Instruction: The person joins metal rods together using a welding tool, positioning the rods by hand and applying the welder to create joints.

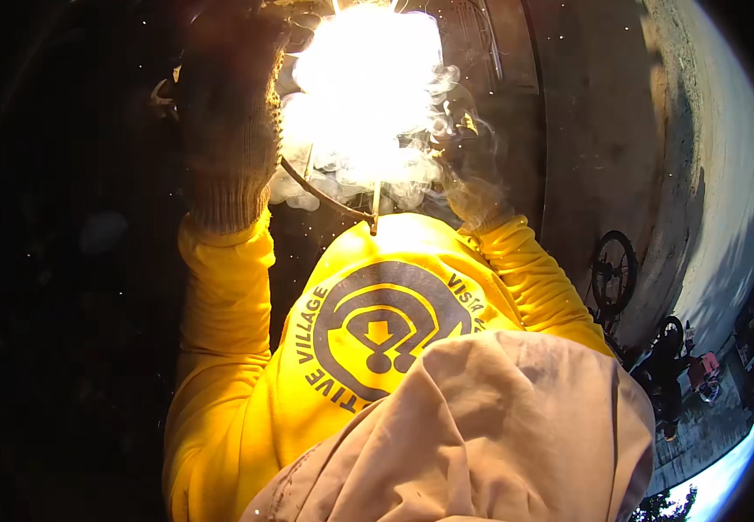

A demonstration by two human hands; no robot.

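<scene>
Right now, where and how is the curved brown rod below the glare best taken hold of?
Probably around the middle of the curved brown rod, coming from the side of the yellow sweatshirt. That stretch is uncovered, between the gloved left hand and its lower tip, and this side faces away from the white glare. Whether it is hot or stiff, I cannot tell.

Glare (368, 83) hides whatever lies behind it. The left hand (231, 96) is mostly too dark to read; smoke (486, 148) blurs the right hand (476, 197). The cloth (490, 426) runs off below; far-right clutter (671, 374) is too small to tell.
</scene>
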